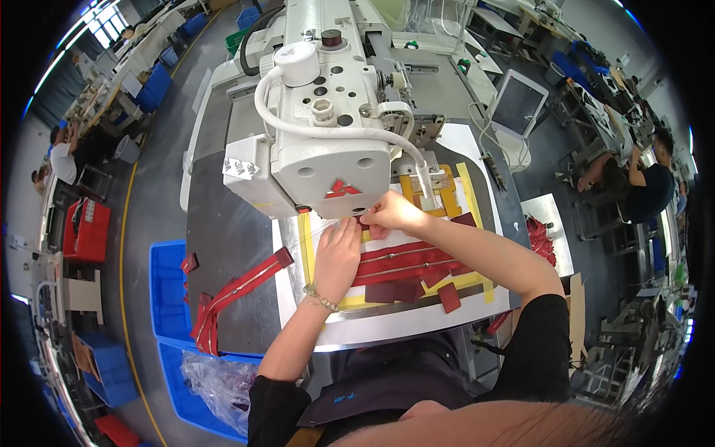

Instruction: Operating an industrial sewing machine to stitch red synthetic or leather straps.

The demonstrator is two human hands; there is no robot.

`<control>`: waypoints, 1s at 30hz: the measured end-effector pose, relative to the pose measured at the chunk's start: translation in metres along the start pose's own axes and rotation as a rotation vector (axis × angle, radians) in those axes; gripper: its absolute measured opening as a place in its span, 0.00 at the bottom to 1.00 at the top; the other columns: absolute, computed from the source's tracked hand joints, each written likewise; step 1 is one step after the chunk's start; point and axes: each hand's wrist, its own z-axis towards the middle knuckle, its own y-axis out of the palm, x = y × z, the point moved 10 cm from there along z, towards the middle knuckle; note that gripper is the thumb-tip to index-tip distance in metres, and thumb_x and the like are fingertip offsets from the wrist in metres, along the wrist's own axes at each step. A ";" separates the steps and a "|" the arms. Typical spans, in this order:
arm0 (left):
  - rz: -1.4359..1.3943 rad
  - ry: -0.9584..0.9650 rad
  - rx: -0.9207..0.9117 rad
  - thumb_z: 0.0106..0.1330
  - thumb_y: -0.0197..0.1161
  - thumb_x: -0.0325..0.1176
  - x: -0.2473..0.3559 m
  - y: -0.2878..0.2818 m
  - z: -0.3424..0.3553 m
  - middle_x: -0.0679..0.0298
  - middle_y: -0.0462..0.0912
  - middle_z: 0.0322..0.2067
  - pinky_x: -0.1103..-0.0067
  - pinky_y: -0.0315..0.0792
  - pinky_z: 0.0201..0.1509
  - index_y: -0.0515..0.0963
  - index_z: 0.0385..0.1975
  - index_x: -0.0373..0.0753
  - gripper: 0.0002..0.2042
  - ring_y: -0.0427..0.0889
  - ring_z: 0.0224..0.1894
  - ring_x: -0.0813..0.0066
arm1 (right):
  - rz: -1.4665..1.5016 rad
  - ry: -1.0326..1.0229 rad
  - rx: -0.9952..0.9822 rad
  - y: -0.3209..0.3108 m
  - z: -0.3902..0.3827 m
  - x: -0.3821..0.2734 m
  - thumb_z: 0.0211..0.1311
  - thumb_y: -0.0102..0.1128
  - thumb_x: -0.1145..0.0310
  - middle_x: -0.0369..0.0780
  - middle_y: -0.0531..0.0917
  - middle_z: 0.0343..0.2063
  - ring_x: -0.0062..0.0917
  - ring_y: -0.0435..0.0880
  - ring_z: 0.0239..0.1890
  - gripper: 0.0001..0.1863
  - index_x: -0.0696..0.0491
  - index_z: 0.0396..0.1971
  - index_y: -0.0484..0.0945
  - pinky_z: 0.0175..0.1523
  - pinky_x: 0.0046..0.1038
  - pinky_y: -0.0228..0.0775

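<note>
Under the head of a large white sewing machine [328, 160], my right hand [396, 214] pinches a small dark red piece [363, 221], partly hidden by my fingers. My left hand [339, 252] lies beside it with the fingers stretched out flat, their tips near the same piece. Below both hands, red zipper strips [402, 262] run across a white template sheet [402, 316] edged with yellow tape. Several dark red patches [449, 297] lie along the near side of the strips.
More red zipper strips [242, 288] hang off the table's left edge above blue bins [167, 290]. A yellow clamp frame [449, 195] sits by the needle area. At the right are a tablet screen [519, 97] and a red bundle [541, 240]. Other people work farther off.
</note>
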 end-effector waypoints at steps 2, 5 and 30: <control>0.029 0.019 -0.013 0.56 0.52 0.27 0.000 0.003 0.001 0.55 0.77 0.49 0.69 0.62 0.60 0.75 0.45 0.29 0.17 0.71 0.56 0.65 | -0.079 -0.040 -0.051 0.003 0.002 -0.008 0.53 0.61 0.72 0.43 0.79 0.12 0.24 0.81 0.15 0.11 0.63 0.17 0.75 0.20 0.24 0.74; -0.011 0.022 -0.013 0.55 0.52 0.25 -0.005 0.007 0.001 0.58 0.76 0.49 0.67 0.63 0.58 0.75 0.44 0.32 0.16 0.71 0.56 0.66 | -0.293 -0.104 -0.064 0.003 -0.002 -0.025 0.50 0.62 0.72 0.43 0.78 0.10 0.23 0.79 0.13 0.12 0.64 0.15 0.75 0.18 0.24 0.72; -0.495 0.004 0.020 0.55 0.63 0.29 -0.038 -0.019 0.004 0.59 0.80 0.44 0.71 0.69 0.52 0.75 0.46 0.37 0.17 0.78 0.47 0.65 | -1.001 -1.072 -0.137 0.013 -0.068 -0.045 0.42 0.55 0.80 0.38 0.75 0.52 0.34 0.71 0.52 0.25 0.53 0.46 0.75 0.56 0.31 0.67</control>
